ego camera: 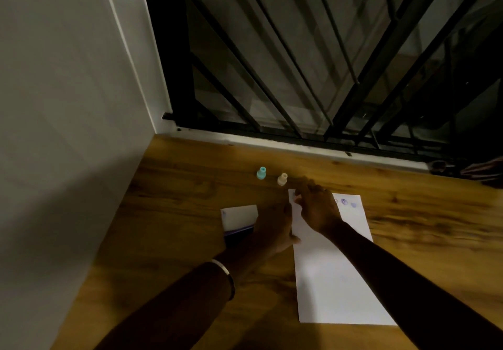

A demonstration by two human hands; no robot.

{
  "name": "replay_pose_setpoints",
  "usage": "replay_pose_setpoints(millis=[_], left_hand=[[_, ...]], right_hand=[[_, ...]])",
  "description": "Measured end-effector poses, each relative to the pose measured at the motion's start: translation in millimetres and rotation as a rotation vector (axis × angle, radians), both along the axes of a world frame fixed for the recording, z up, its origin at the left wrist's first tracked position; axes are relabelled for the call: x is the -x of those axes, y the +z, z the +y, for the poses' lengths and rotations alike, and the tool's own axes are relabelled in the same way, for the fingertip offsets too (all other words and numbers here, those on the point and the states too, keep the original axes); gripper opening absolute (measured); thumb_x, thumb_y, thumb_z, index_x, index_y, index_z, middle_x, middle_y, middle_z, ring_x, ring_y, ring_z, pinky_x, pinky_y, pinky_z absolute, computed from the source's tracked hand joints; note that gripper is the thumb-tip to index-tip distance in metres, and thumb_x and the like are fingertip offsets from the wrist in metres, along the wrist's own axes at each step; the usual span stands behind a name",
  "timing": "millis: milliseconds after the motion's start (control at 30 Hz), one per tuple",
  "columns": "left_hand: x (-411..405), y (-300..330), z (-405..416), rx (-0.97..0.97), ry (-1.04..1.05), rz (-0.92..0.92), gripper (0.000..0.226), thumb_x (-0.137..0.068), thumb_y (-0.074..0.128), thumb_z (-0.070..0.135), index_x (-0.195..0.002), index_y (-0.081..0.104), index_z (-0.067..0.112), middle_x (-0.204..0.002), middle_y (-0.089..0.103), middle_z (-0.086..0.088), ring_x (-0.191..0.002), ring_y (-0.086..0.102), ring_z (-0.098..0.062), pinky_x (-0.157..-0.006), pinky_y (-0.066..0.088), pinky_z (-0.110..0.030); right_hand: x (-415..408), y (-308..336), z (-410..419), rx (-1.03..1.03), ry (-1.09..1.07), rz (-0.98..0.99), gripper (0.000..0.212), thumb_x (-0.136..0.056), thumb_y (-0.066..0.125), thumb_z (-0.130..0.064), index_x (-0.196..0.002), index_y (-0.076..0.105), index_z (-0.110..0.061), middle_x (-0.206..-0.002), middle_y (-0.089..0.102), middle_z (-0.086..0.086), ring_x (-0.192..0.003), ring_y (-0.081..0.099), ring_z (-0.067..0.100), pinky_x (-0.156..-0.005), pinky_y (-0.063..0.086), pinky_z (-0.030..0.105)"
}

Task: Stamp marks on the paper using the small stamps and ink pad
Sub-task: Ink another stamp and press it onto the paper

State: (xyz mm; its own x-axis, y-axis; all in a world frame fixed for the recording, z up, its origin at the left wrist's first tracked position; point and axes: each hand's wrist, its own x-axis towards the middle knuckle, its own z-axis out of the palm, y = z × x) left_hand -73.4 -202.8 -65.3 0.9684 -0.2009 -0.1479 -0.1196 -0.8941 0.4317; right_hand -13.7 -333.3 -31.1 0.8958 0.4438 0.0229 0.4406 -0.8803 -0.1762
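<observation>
A white sheet of paper (pixel 334 273) lies on the wooden table (pixel 174 191), with purple stamped marks (pixel 345 202) near its far edge. My right hand (pixel 317 206) hovers over the paper's far left corner, fingers bunched and pointing down; what they hold is hidden. My left hand (pixel 273 227) lies flat between the paper and the ink pad (pixel 239 223), its thumb on the paper's left edge. The ink pad's white lid stands open. A teal stamp (pixel 261 172) and a beige stamp (pixel 282 179) stand upright beyond the paper, apart from both hands.
A grey wall (pixel 68 104) borders the table on the left. A dark window with black metal bars (pixel 299 63) runs along the far edge. Another person's hand (pixel 481 171) shows at the far right.
</observation>
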Motion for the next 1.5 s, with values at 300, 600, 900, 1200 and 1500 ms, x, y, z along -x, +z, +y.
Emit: replay_pose_setpoints(millis=[300,600,900,1200,1500], left_hand=[[-1,0,2,0.013,-0.011,-0.011,0.078,-0.077,0.071,0.048,-0.138,0.038,0.011,-0.139,0.050,-0.014,-0.127,0.048,-0.033,-0.106,0.043,-0.046],[-1,-16,-2,-0.008,-0.001,-0.076,0.080,-0.077,0.071,0.050,-0.138,0.036,0.012,-0.136,0.051,-0.015,-0.124,0.050,-0.034,-0.103,0.045,-0.046],[-1,-9,-4,-0.055,-0.014,-0.070,0.081,-0.076,0.071,0.050,-0.136,0.038,0.007,-0.132,0.052,-0.018,-0.120,0.053,-0.035,-0.100,0.046,-0.046],[4,4,-3,0.038,-0.011,0.004,0.077,-0.082,0.066,0.048,-0.141,0.031,0.013,-0.141,0.046,-0.014,-0.130,0.045,-0.034,-0.106,0.040,-0.046],[3,41,25,0.608,0.381,0.017,0.030,-0.101,0.041,0.026,-0.114,0.062,0.009,-0.113,0.065,-0.009,-0.104,0.060,-0.024,-0.085,0.046,-0.031]], right_hand=[[-5,-10,11,0.144,-0.008,0.018,0.030,-0.080,0.061,-0.004,-0.110,0.062,-0.008,-0.100,0.071,0.014,-0.098,0.064,0.036,-0.080,0.055,0.046],[-9,-25,10,0.133,-0.050,-0.038,0.040,-0.072,0.072,-0.009,-0.110,0.061,-0.012,-0.093,0.072,0.012,-0.088,0.067,0.036,-0.074,0.054,0.044],[-7,0,5,0.224,0.028,0.002,0.028,-0.083,0.060,-0.016,-0.111,0.059,-0.016,-0.107,0.068,0.005,-0.106,0.061,0.030,-0.089,0.044,0.041],[9,36,-1,0.018,-0.164,0.016,0.038,-0.090,0.058,-0.018,-0.123,0.040,-0.017,-0.102,0.070,0.006,-0.099,0.064,0.030,-0.095,0.042,0.045],[35,48,18,-0.054,-0.050,0.030,0.021,-0.090,0.054,-0.022,-0.110,0.047,-0.023,-0.101,0.069,0.002,-0.099,0.062,0.028,-0.091,0.042,0.043]])
